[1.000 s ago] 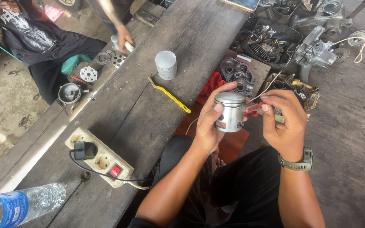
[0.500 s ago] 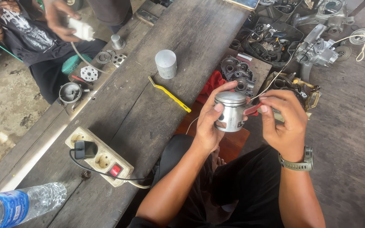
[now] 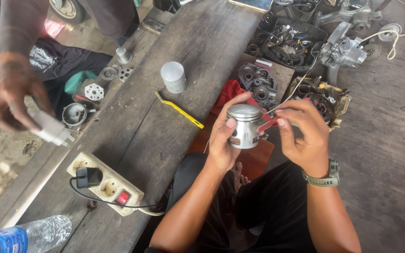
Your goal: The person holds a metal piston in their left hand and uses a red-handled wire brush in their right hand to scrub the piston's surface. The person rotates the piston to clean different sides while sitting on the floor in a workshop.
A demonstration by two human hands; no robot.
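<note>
Above the lap, left hand (image 3: 223,140) gripping metal piston (image 3: 243,125), right hand (image 3: 305,136) pinching red-handled tool (image 3: 266,124) against it

Co-worker's hand (image 3: 17,96) with white plug (image 3: 51,129), nearer power strip (image 3: 105,183).

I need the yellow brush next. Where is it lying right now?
In the head view the yellow brush lies on the wooden bench, just below the upright metal cylinder and to the left of the piston held in the left hand.

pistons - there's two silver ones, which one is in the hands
The piston in front of the person's lap: the left hand grips it and the right hand works at its side. The other silver cylinder stands untouched on the wooden bench.
</note>
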